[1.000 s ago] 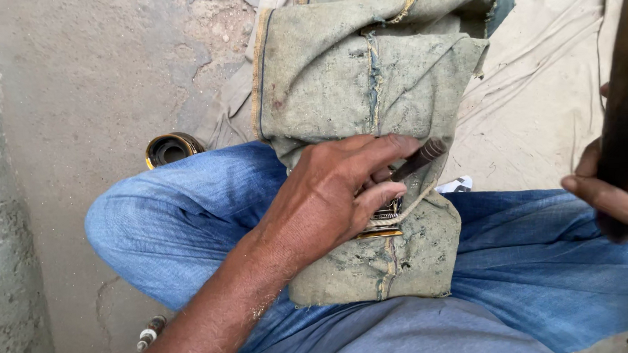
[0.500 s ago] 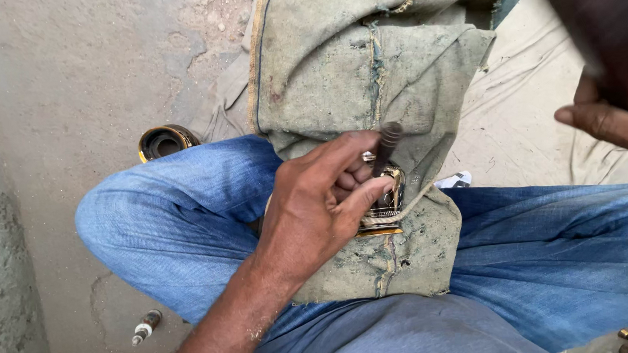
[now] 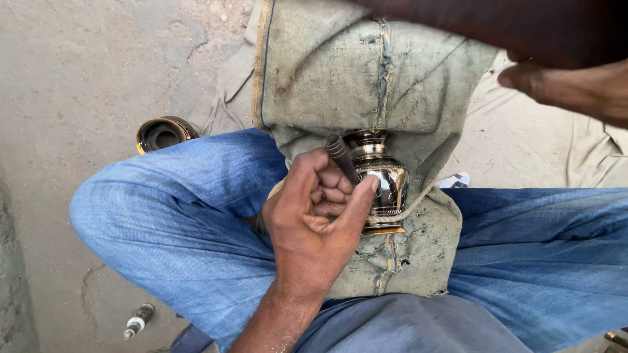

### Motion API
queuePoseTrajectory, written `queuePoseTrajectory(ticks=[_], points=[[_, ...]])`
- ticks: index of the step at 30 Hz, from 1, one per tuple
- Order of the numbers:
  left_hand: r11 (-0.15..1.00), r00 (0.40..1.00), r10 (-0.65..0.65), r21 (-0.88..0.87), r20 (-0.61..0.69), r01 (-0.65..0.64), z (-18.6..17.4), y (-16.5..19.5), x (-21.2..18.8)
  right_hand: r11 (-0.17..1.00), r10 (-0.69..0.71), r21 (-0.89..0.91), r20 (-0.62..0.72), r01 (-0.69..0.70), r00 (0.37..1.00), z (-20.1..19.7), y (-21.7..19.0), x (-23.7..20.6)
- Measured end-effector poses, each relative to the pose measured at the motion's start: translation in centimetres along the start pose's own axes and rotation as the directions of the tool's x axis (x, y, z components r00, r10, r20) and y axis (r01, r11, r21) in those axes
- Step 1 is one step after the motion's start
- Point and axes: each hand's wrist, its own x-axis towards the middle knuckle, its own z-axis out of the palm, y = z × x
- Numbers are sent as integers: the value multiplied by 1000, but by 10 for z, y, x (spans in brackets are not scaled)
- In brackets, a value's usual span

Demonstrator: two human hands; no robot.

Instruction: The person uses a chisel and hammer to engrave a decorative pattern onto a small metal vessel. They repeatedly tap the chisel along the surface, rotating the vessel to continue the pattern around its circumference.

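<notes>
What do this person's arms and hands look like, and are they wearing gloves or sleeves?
No gloves. The left hand is bare, and its forearm is bare too, with no sleeve, watch or ring showing. The right hand is also bare, though only part of it shows at the frame's edge. The person wears blue jeans.

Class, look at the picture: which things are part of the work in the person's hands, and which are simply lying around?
In use:
- small shiny metal vase
- dark tool in the left hand, set against the vase
- blurred dark object in the right hand
- cloth under the vase

Lying about:
- round metal ring on the ground
- small plug-like part
</notes>
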Motion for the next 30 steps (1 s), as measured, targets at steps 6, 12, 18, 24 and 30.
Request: queuePoseTrajectory(ticks=[6,12,18,24,30], points=[[998,998,56,-27,-12,-56,2,5,-1,1000,-6,3,-10,6,1000,2,16,-11],[997,993,-18,82,113,9,2,17,17,995,99,-4,-22,-100,995,4,45,-17],[988,990,-92,137,110,76,6,26,19,1000,9,-17,-20,-10,1000,3,51,-22],[986,992,-84,148,90,71,7,29,19,999,-32,-3,-143,32,989,2,20,-10],[966,992,10,254,123,-41,7,32,19,989,147,-20,140,-146,979,-12,9,-6]])
